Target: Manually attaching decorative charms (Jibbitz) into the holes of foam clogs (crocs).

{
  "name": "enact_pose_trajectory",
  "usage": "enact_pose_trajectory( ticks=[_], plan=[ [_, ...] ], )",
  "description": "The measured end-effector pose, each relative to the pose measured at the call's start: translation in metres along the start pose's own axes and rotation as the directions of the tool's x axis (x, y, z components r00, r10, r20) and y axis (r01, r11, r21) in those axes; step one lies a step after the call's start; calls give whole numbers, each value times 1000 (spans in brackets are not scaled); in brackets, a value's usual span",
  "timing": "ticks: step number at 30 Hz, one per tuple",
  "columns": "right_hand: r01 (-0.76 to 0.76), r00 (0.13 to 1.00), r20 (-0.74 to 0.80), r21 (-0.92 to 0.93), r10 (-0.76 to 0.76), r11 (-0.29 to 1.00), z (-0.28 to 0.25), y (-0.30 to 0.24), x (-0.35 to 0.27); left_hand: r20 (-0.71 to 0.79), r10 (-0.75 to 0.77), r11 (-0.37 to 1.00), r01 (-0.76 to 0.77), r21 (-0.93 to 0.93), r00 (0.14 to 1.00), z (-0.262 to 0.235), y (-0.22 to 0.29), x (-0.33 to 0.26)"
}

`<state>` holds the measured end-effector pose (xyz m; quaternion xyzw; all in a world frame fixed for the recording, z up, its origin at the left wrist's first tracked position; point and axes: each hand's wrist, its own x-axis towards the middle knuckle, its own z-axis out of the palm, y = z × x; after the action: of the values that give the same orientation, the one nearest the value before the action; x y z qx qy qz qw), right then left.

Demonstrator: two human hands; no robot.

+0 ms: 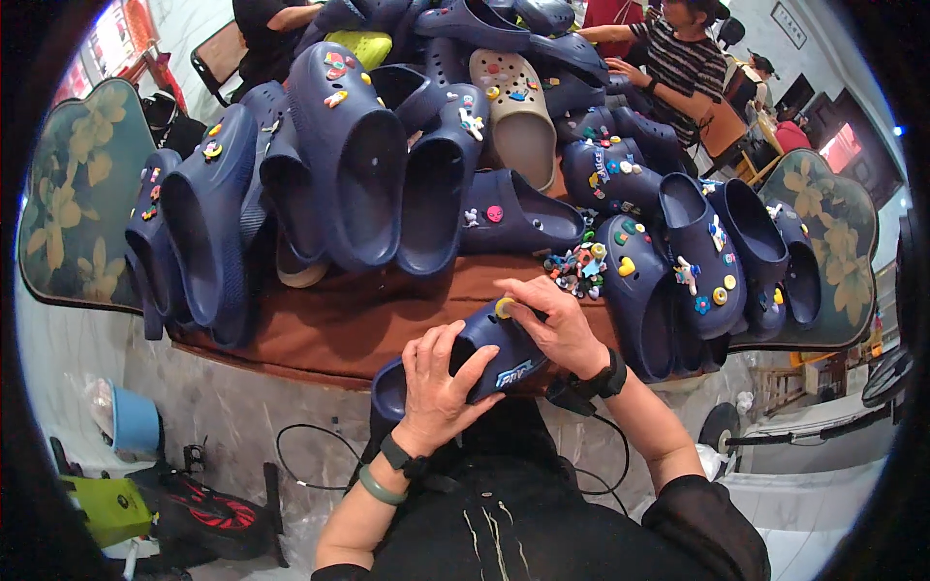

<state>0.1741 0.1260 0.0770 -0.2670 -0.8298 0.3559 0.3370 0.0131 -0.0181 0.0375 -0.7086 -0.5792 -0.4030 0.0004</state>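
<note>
A navy clog (482,336) lies over my lap at the near table edge, its toe pointing away to the right. My left hand (436,382) grips it around the opening, fingers over the top and thumb along the side. With a pinch, my right hand (564,329) presses a round yellow shoe charm (504,308) against the clog's upper. A blue and white lettered charm (515,372) sits on the near side of the same upper. Beyond my right hand, a pile of small colourful charms (581,266) rests on the brown cloth.
Many navy clogs (354,184) with charms are heaped across the brown cloth-covered table (320,329). One beige clog (513,111) stands among them. A person in a striped shirt (683,68) works across the table. A blue bin (136,419) stands on the floor at left.
</note>
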Motion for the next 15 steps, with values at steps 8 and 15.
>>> enact_pose_trajectory(
  ticks=[8, 15],
  plan=[
    [32, 995, 95, -119, -20, 992, -6, 18, 7, 12, -22, 1000, 22, -3, 1000, -1, -1, 2],
    [-185, 980, 70, -26, 186, 982, 7, 7, 12, 6, -16, 1000, 16, 0, 1000, 0, 0, 1]
  ],
)
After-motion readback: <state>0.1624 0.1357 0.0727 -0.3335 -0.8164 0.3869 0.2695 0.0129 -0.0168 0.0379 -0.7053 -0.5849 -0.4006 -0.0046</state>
